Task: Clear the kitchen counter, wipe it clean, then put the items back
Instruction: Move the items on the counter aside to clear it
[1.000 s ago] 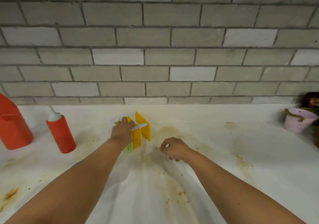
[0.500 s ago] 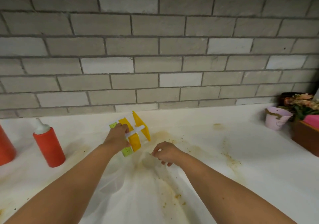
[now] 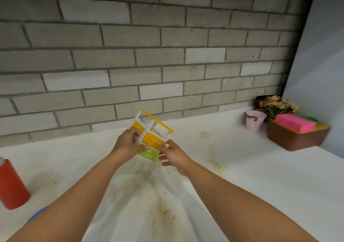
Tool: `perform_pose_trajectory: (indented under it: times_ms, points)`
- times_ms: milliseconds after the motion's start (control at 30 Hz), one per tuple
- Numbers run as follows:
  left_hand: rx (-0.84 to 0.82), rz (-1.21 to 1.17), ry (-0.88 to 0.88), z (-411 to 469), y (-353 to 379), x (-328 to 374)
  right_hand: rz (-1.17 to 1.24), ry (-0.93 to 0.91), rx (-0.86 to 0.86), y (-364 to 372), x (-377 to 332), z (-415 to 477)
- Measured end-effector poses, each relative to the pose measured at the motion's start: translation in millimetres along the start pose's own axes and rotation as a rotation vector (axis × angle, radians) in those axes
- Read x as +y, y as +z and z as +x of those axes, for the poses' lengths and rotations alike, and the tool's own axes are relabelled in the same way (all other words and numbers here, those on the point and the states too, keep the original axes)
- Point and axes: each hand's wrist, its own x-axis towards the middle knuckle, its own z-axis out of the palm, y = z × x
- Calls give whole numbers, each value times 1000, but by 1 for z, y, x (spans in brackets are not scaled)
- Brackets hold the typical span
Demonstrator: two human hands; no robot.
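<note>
Lifted rack (image 3: 152, 139), left hand (image 3: 126, 147) and right hand (image 3: 175, 158) gripping

Home kitchen: stained counter (image 3: 242, 176), brick backsplash (image 3: 167, 55)

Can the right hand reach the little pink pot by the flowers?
Probably yes. Only bare, stained white counter lies between the right hand and the small pink pot. But that hand is on the yellow-and-white plastic rack, which the left hand grips, so it must let go first.
</note>
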Motion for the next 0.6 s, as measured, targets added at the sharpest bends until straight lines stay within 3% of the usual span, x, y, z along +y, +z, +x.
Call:
perform_pose_trajectory:
  times_ms: [267,600]
  points:
    - [-52,-117,76,6,63,51,113,-42,151,-71,1,-33]
    - [-133,-258,220,-11,181,156,174,-68,333,-211,25,-90]
